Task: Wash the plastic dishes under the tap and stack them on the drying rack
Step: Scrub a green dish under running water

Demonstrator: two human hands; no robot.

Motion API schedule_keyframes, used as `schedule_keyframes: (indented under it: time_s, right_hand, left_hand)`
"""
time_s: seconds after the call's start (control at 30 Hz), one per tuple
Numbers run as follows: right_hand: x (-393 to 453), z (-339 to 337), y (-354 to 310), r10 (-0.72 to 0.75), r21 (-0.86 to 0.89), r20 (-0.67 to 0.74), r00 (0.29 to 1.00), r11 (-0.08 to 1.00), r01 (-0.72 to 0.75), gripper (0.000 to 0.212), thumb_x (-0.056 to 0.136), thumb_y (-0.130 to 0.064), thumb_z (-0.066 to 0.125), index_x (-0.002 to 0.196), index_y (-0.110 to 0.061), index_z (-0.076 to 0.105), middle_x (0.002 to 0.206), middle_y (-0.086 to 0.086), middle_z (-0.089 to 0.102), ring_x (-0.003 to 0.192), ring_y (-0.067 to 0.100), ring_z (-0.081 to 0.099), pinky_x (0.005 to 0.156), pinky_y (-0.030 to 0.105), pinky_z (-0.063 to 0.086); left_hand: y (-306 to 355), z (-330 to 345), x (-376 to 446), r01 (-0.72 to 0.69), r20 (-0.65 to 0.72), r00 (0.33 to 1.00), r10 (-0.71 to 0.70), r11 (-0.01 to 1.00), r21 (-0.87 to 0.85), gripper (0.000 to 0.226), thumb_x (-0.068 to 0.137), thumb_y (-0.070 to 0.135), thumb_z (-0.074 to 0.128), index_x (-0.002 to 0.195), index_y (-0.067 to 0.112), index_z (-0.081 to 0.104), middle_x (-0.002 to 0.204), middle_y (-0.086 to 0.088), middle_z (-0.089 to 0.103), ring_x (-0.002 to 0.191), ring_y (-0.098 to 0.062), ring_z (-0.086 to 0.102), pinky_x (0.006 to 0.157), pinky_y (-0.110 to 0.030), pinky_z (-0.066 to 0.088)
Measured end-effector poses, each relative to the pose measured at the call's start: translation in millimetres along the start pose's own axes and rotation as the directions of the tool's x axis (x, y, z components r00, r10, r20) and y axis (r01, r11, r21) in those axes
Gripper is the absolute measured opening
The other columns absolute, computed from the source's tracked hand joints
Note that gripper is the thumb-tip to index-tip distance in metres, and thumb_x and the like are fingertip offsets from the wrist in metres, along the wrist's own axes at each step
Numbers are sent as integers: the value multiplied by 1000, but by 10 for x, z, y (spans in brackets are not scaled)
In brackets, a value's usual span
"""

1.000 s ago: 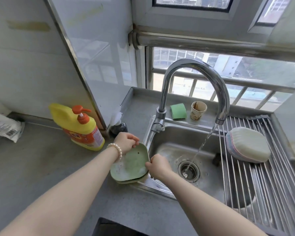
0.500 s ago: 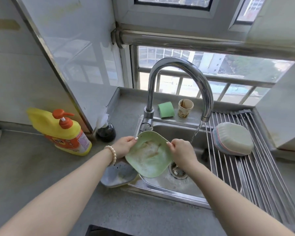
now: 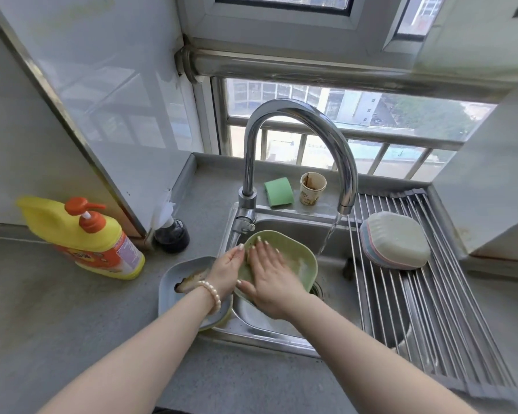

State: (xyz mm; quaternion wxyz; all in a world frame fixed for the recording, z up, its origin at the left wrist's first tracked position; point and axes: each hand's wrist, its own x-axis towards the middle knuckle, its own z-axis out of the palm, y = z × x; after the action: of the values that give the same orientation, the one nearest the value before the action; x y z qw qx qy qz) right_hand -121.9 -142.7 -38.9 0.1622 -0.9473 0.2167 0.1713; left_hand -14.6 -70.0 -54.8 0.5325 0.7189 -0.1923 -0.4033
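Green plate [image 3: 296,258], squarish with rounded corners, wet and smeared, tilted over the sink [image 3: 284,330], just left of the tap [image 3: 346,186] stream. I see left hand [image 3: 226,271] gripping its left rim, fingers curled; right hand [image 3: 269,271] flat inside, fingers straight. Washed dishes [image 3: 395,240] sit stacked on drying rack [image 3: 437,309], right of sink.

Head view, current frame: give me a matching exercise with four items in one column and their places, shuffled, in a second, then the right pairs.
Items:
1. green dish
2. grey-blue dish
3. stack of washed dishes
4. paper cup

Places:
A. on the ledge behind the sink
B. upside down on the drying rack
C. on the counter left of the sink, under the left wrist
D. held over the sink basin, right hand flat inside it

Pairs: 1-D, 2-C, 3-B, 4-A
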Motion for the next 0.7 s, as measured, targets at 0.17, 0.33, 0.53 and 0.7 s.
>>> schedule_keyframes:
  time_s: [0.17, 0.33, 0.53, 0.7]
  right_hand:
    - [-199, 10, 83, -247, 59, 181, 952, 969, 240, 63, 101, -48, 14, 153, -13, 4, 160, 3, -4, 147, 17, -7, 120, 35, -3]
    - [-26, -6, 164, 95, 40, 22, 995, 995, -96, 88, 88, -68, 6, 151, -8, -5, 158, 7, -14, 147, 21, -10, 120, 39, -1]
    - [-249, 62, -43, -307, 180, 58, 950, 939, 293, 59, 103, -42, 19, 153, -15, 2, 160, 3, -4, 146, 13, -8, 116, 27, -8]
    - [-248, -43, 222, -93, -20, -14, 996, 995, 93, 86, 87, -66, 0, 149, -11, 24, 159, 7, 16, 147, 21, 11, 118, 37, 17]
  left_hand:
    - [-97, -154, 39, 30, -20, 999, -30, 1000, 9, 28, 101, 28, 39, 93, 18, 64, 100, -8, 68, 104, -26, 62, 98, -40, 47]
    - [-50, 60, -17, 43, -39, 998, -45, 999, -33, 28, 102, 24, 38, 110, 9, 60, 114, -10, 64, 108, -22, 59, 101, -35, 44]
    - [-55, -10, -49, 61, -60, 996, -69, 989, -133, 27, 102, 18, 37, 93, 12, 61, 97, -7, 67, 99, -23, 62, 85, -24, 52]
    - [-105, 51, -89, 39, -46, 998, -45, 991, -132, 25, 102, 20, 35, 107, 10, 57, 114, -12, 63, 106, -25, 60, 96, -34, 48]
